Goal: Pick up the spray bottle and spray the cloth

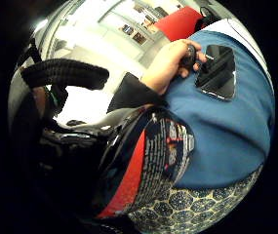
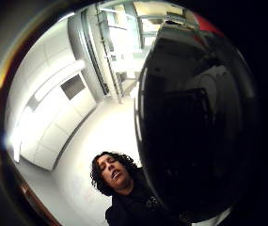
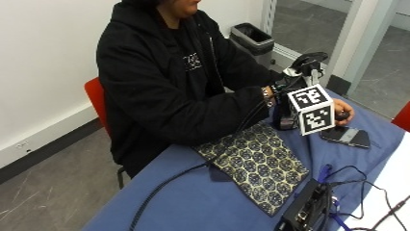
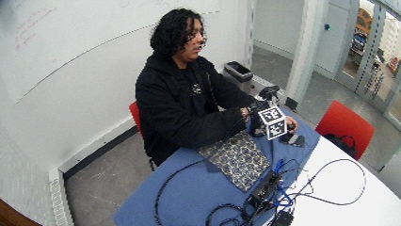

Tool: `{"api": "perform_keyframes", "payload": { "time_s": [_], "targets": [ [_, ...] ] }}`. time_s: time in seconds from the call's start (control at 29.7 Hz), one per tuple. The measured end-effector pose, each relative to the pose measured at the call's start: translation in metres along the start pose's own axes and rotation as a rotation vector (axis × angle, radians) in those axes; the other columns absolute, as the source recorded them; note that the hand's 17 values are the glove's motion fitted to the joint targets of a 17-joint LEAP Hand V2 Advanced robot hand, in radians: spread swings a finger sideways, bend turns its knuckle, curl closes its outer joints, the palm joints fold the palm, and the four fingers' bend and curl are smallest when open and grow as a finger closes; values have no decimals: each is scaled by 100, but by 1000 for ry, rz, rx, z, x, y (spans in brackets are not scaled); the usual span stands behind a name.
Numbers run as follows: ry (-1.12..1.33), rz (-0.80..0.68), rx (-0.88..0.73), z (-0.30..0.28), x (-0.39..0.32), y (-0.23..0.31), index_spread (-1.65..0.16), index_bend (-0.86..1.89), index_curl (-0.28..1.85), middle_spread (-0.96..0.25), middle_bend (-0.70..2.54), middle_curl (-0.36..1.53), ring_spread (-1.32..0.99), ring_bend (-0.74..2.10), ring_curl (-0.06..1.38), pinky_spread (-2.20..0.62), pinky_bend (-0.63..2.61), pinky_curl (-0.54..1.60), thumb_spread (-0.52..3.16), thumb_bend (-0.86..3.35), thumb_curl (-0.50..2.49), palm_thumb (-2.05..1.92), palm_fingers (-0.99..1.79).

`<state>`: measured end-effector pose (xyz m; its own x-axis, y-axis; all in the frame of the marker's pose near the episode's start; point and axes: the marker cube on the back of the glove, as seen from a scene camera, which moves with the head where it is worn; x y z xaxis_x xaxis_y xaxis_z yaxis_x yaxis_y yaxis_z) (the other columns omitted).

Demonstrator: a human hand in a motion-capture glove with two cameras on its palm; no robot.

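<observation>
Got my gloved right hand (image 3: 285, 91) wrapped around the spray bottle (image 1: 150, 161), lifted off the table (bare hand's just idling). Cloth (image 3: 259, 163) still needs spraying, so about halfway.

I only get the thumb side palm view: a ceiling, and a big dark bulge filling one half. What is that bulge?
Observer: It is a dark plastic spray bottle with a red printed label. The gloved right hand grips it near its top.
Operator: Then where is the cloth it should spray? I see none.
Observer: The dark patterned cloth with cream hexagons lies flat on the blue tablecloth, right beside the bottle on the person's side.
</observation>
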<state>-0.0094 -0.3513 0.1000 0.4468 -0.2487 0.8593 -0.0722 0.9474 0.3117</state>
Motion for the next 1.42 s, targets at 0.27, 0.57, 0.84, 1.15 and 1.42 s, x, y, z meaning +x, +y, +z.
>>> {"api": "perform_keyframes", "payload": {
  "time_s": [0.27, 0.57, 0.84, 1.15, 1.42],
  "targets": [
    [-7, 10, -18, -1, 4, -1, -25, 18, 63, -18, 65, 60, -21, 70, 51, -27, 46, 44, 118, 0, 63, 103, 131],
    [-11, 18, -6, 0, 8, 0, -25, 18, 62, -19, 65, 61, -21, 71, 51, -28, 47, 45, 119, -1, 63, 103, 130],
    [206, 72, -54, -22, 8, 21, -26, 13, 60, -16, 53, 57, -18, 64, 49, -23, 48, 45, 104, -6, 62, 94, 105],
    [527, 159, -58, -73, -20, 90, -30, 4, 47, -5, 33, 49, -8, 50, 45, -3, 50, 46, 103, -6, 53, 76, 54],
    [787, 176, -166, -112, -74, 154, -34, 12, 39, -1, 29, 44, 0, 41, 39, 14, 41, 40, 105, -4, 46, 67, 40]
  ]
}}
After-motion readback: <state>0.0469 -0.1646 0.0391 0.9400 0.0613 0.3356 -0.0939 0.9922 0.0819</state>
